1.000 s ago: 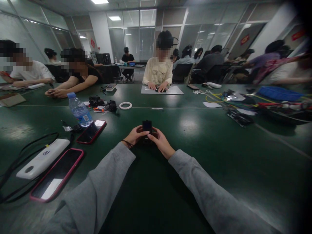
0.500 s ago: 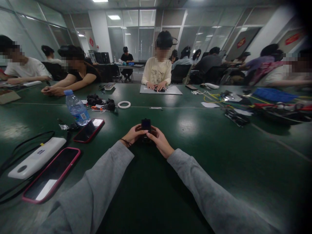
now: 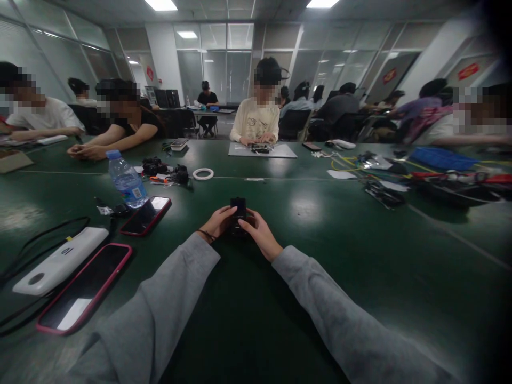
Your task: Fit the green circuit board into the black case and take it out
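A small black boxy device (image 3: 238,209) stands upright on the dark green table (image 3: 328,234), straight ahead of me. My left hand (image 3: 218,223) grips its left side and my right hand (image 3: 259,233) wraps its right side and front. The fingers of both hands hide the lower half of the device. Both my arms are in grey sleeves, and a dark band sits on my left wrist.
On my left lie a pink-cased phone (image 3: 86,287), a white power bank (image 3: 60,260) with a black cable, a red-cased phone (image 3: 144,215) and a water bottle (image 3: 126,179). A white ring (image 3: 202,174) lies farther off. Cables and tools (image 3: 384,184) are at right. People sit around the table.
The camera has tipped slightly, so the scene sits a little lower in the picture. My hands stay on the black device with only small finger shifts.
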Demonstrator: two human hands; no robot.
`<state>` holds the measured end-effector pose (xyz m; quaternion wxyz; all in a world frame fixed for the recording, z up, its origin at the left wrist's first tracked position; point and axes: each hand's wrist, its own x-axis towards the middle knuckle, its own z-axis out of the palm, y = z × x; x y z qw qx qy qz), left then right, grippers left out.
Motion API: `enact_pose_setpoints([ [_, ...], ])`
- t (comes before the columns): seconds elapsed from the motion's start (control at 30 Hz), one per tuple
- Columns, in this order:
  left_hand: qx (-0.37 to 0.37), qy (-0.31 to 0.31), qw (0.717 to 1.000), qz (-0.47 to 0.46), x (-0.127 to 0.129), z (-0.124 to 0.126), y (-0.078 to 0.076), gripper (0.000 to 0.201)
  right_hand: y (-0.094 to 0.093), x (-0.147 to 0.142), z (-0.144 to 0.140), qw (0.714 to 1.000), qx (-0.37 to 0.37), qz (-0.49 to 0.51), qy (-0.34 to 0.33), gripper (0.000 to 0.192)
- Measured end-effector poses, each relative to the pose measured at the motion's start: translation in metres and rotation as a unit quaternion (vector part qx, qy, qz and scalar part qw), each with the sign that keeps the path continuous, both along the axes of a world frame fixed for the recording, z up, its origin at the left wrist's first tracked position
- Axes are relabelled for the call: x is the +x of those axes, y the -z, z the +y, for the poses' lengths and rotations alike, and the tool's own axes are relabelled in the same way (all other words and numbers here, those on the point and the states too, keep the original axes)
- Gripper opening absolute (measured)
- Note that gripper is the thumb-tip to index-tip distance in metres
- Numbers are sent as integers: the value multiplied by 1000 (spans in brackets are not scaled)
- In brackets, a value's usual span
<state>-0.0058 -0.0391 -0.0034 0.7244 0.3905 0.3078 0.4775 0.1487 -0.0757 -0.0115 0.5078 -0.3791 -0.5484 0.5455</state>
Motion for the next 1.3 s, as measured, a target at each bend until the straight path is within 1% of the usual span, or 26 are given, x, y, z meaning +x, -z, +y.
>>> enact_pose_setpoints([
  [0.2,-6,0,1000,6,1,-3,-4,35,3,-1,-1,998,36,-41,10,59],
  [0.33,-7,-5,1000,15,1,-2,-3,35,6,-2,0,996,59,-70,22,57],
  [0.5,-7,-9,1000,16,1,-2,-3,35,8,-2,1,995,63,-74,18,58],
  [0.63,-22,-12,999,23,1,-3,-4,35,6,-2,1,994,69,-82,17,60],
  [0.77,-35,-25,999,22,2,-2,-2,35,5,-2,0,991,84,-101,26,59],
  [1.1,-9,-46,999,24,5,0,1,35,6,-1,-1,987,103,-117,32,61],
  [1.23,-4,-63,998,22,6,1,2,32,5,-1,-3,985,112,-123,34,60],
  [1.3,-2,-58,998,17,5,0,2,31,4,-1,-3,985,113,-127,39,60],
])
